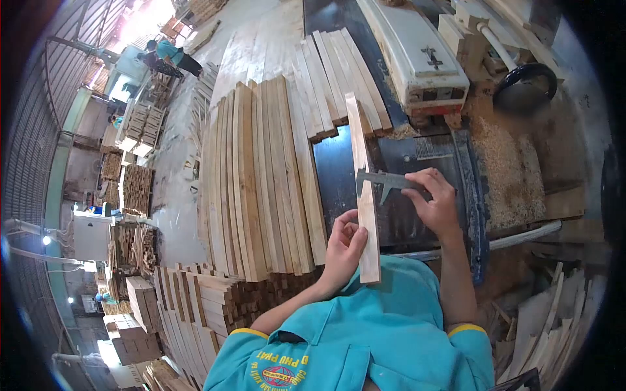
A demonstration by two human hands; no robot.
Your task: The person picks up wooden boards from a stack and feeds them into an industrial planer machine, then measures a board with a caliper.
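My left hand (pixel 347 244) is closed around the lower part of a narrow wooden strip (pixel 369 228), which points up and away from my body. In my right hand (pixel 430 199) is a metal caliper (pixel 386 180), gripped between thumb and fingers. The caliper's jaws lie across the strip near its middle, overlapping its edge in this view. Beneath both hands is the dark metal machine bed (pixel 417 161). Several wooden strips (pixel 340 78) lie side by side at the far end of that bed.
Long wooden boards (pixel 261 176) lie in rows on my left, above stacked timber (pixel 215 300). A white machine housing (pixel 417 58) and a black handwheel (pixel 525 88) stand at the upper right, near a sawdust heap (pixel 505 173). People (pixel 171 57) stand in the background.
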